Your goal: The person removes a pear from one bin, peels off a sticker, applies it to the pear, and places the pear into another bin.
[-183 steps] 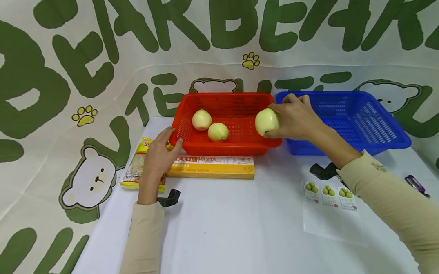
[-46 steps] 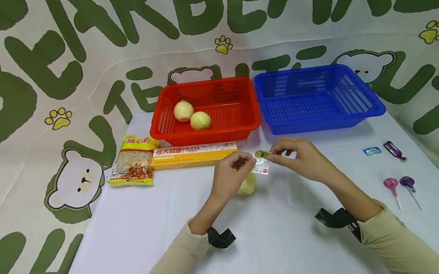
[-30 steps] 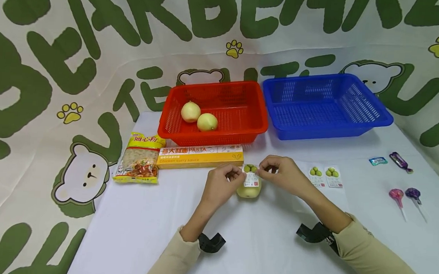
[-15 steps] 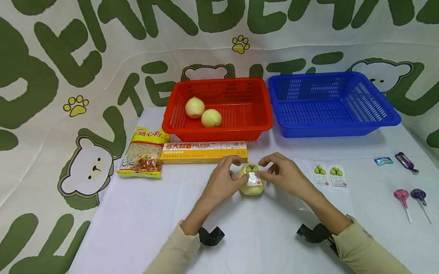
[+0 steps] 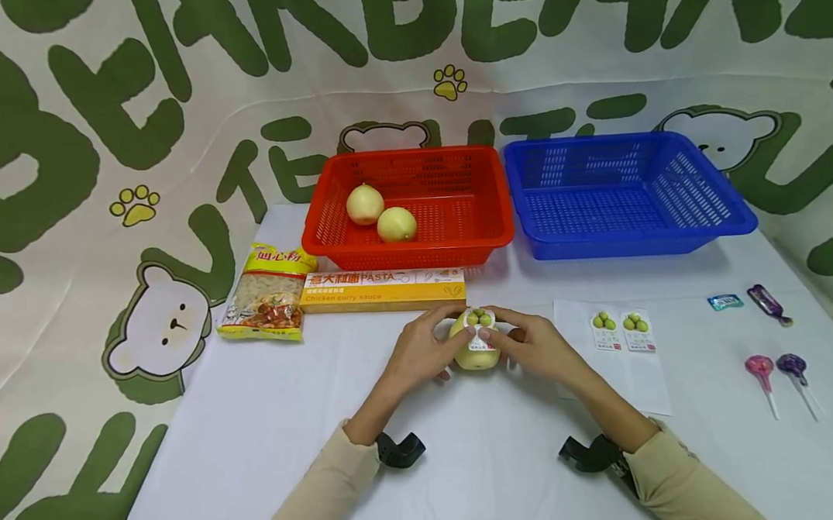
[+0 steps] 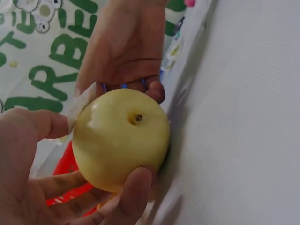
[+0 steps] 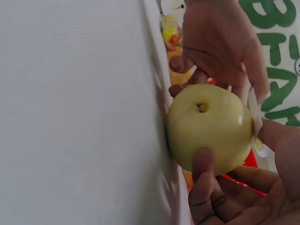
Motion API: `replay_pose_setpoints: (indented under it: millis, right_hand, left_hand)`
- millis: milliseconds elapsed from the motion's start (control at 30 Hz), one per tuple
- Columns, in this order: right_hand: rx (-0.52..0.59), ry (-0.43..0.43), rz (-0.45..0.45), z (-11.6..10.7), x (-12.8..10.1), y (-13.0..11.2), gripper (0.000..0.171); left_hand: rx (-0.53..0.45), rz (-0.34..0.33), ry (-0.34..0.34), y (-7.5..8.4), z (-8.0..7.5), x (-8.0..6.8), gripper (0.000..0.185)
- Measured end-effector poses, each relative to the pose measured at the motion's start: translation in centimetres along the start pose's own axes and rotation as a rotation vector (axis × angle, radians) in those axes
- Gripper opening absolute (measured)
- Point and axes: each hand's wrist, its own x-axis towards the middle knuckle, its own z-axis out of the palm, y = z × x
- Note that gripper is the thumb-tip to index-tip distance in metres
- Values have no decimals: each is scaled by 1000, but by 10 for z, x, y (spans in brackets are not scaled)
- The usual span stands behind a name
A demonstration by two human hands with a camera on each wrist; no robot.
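Observation:
A yellow apple (image 5: pixel 476 349) stands on the white table (image 5: pixel 449 463) in front of me. A white sticker (image 5: pixel 479 325) with green fruit printed on it lies on the apple's top. My left hand (image 5: pixel 423 349) grips the apple (image 6: pixel 122 138) from the left, fingers curled round it. My right hand (image 5: pixel 531 350) grips the apple (image 7: pixel 211 129) from the right, thumb at the sticker's edge (image 7: pixel 255 115). Both hands cup the fruit between them.
A red basket (image 5: pixel 410 205) at the back holds two more yellow apples (image 5: pixel 365 204) (image 5: pixel 397 224). A blue basket (image 5: pixel 625 193) stands beside it. A yellow pasta box (image 5: pixel 383 288), a noodle bag (image 5: pixel 266 301), a sticker sheet (image 5: pixel 623 331), candies (image 5: pixel 725 302) and lollipops (image 5: pixel 775 369) lie around.
The sticker, held between both hands over the apple a second ago, now lies on the apple's top. Both hands have closed round the fruit.

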Motion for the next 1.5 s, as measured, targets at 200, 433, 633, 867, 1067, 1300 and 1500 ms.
replay_pose_setpoints:
  millis: [200,433,633,867,1067,1300,1500]
  right_hand:
    - [-1,19,-22,-1,5,-4,51]
    - [-52,64,-41,-4,1,2,50]
    - [-86,107,-23,-5,-7,9,52]
    - [-114,129,-21,-8,-5,10,54]
    - [-116,160,-55,-13,8,2,51]
    - [-42,178,-83,-6,8,8,42]
    - [-11,149,-65,8,2,13,41]
  left_hand:
    - [-10,9,47,0,-1,4,42]
    - [6,69,33,-1,6,10,44]
    - [30,94,-2,-3,14,14,48]
    - [24,104,-5,0,15,17,45]
    - [35,116,64,3,8,21,40]
    - [56,95,124,-4,12,13,38]
    - [93,85,162,-13,15,-3,38]
